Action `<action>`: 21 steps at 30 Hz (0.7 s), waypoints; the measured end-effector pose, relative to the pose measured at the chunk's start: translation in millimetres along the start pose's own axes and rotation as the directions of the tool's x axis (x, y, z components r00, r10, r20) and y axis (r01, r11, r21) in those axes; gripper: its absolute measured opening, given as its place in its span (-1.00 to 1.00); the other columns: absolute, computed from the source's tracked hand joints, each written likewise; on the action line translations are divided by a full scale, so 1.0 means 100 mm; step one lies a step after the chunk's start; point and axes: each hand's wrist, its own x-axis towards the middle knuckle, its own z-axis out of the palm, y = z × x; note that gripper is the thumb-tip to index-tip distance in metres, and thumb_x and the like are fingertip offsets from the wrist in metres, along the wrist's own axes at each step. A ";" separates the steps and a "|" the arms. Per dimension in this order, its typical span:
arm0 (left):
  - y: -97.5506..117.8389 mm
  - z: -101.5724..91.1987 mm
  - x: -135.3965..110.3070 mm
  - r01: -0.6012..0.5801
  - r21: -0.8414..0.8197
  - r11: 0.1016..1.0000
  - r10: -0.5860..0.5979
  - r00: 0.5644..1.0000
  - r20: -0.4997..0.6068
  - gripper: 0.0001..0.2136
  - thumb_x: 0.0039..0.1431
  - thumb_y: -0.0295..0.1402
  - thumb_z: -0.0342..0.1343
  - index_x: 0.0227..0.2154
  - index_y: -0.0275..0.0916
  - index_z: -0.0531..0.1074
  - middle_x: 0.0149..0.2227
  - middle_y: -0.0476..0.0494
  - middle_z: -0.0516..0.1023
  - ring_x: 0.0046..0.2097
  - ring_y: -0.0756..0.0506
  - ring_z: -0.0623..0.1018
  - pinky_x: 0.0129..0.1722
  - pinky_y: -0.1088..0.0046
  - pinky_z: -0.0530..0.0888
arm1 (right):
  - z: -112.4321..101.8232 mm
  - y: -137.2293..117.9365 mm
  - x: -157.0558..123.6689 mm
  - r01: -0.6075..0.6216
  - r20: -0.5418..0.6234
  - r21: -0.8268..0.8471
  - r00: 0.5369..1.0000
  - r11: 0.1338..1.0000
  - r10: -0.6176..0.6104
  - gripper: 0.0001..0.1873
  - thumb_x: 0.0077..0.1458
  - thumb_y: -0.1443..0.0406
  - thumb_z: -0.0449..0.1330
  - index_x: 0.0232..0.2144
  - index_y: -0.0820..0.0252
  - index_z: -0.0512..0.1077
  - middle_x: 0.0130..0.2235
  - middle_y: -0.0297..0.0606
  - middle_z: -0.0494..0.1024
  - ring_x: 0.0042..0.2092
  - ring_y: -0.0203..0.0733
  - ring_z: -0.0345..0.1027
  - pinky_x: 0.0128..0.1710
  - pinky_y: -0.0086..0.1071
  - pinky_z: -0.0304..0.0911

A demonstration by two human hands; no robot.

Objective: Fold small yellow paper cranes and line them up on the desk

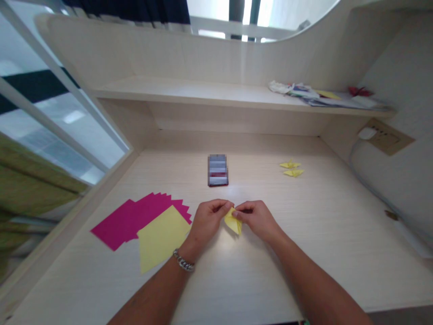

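Note:
Between my two hands is a small piece of folded yellow paper, its loose part hanging down toward me. My left hand, with a chain bracelet at the wrist, pinches its upper left edge. On the other side, my right hand grips the upper right edge between thumb and fingers. Just left of my left hand lies a yellow sheet, partly over a fan of magenta sheets. Two small folded yellow paper cranes rest farther back on the right.
A phone lies on the pale desk beyond my hands. Across the back runs a shelf with papers at its right end. A cable hangs from a wall socket on the right.

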 end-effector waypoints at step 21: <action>-0.04 0.05 0.01 0.109 -0.212 0.971 -0.102 0.994 0.042 -0.76 0.01 -0.30 0.21 -0.26 -0.31 0.47 -0.37 -0.14 0.56 -0.35 -0.07 0.54 -0.34 0.41 0.49 | 0.03 0.01 0.04 -0.005 -0.089 0.305 0.995 0.952 0.034 -0.69 -0.17 0.15 0.34 -0.38 0.26 0.53 -0.43 -0.23 0.57 -0.46 -0.27 0.40 -0.43 -0.37 0.34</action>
